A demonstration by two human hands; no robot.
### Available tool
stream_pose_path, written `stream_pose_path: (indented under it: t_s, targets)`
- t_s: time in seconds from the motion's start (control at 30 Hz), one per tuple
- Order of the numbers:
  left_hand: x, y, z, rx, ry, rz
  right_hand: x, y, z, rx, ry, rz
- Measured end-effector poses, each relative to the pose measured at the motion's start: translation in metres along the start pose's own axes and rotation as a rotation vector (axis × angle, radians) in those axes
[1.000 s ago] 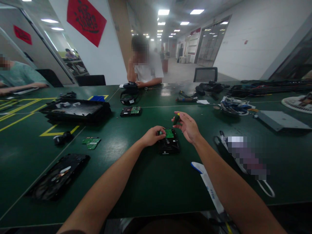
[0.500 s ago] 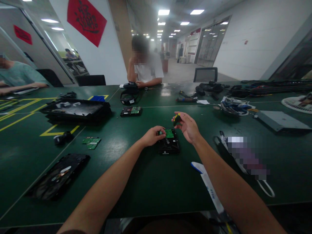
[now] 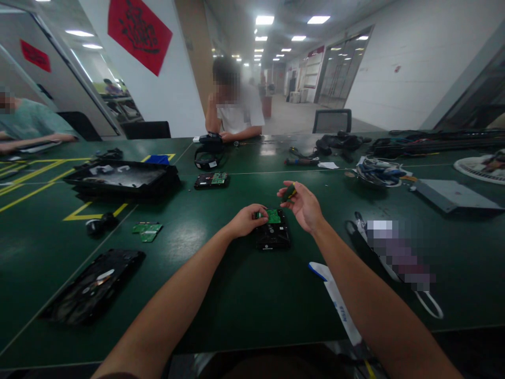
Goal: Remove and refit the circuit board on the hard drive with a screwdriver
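A black hard drive (image 3: 273,237) with a green circuit board (image 3: 273,216) on its upper face lies flat on the table in front of me. My left hand (image 3: 249,220) grips its left far edge, fingers bent over the board's side. Above the far right corner, my right hand (image 3: 303,204) pinches a screwdriver (image 3: 289,193) by its dark and yellow handle. The screwdriver's shaft points down toward the board, but its tip is too small to make out.
A second hard drive (image 3: 212,180) lies farther back. Loose green boards (image 3: 148,231) and a dark panel (image 3: 94,284) are at left, near a black casing (image 3: 126,176). To the right are a white strap (image 3: 342,305), a grey metal box (image 3: 457,195) and bundled cables (image 3: 381,172). A person sits opposite.
The screwdriver handle has turned in my right fingers, showing more dark and less yellow. My left hand and the hard drive stay in place.
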State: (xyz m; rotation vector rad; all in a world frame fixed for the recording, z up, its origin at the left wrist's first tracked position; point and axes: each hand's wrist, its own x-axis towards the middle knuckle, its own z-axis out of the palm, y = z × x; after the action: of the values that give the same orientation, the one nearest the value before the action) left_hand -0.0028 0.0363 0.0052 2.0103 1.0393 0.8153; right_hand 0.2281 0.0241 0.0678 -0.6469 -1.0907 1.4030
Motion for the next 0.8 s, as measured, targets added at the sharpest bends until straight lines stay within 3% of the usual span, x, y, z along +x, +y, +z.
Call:
stream_pose_path:
  t_s: [0.8]
  targets:
    - [0.0002, -0.0016, 0.0005, 0.022, 0.006, 0.003, -0.0017, -0.0010, 0.0039, -0.081, 0.020, -0.022]
